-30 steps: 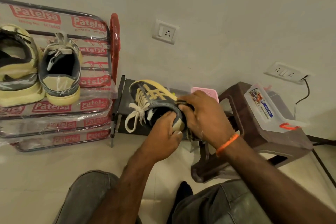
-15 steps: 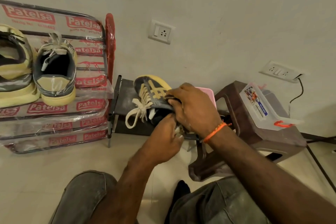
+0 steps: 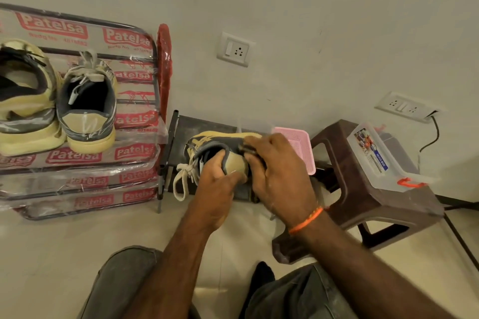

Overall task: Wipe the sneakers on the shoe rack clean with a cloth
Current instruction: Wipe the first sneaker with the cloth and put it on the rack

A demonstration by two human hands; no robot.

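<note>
A yellow and grey sneaker [image 3: 234, 162] with cream laces is held up in front of me, heel toward me. My left hand [image 3: 216, 184] grips its heel, fingers hooked into the opening and thumb on the back. My right hand [image 3: 281, 176] lies over the sneaker's right side and pinches a dark cloth [image 3: 246, 148] against the upper; most of the cloth is hidden under the fingers. At the left stands the shoe rack [image 3: 134, 155], wrapped in printed plastic. Two more sneakers sit on its top shelf, a grey and yellow one [image 3: 86, 116] and a yellow one [image 3: 26, 111].
A low dark stand [image 3: 181, 134] sits behind the held sneaker, with a pink basket [image 3: 298, 141] beside it. A brown plastic stool [image 3: 347, 189] at the right carries a clear lidded box [image 3: 383, 158]. Wall sockets [image 3: 234, 49] and a black cable [image 3: 432, 137] are on the wall. My knees are at the bottom.
The sneaker has been turned so its heel faces me and its toe points away. My right hand with the cloth has slid along the upper. My left hand has shifted its grip on the heel.
</note>
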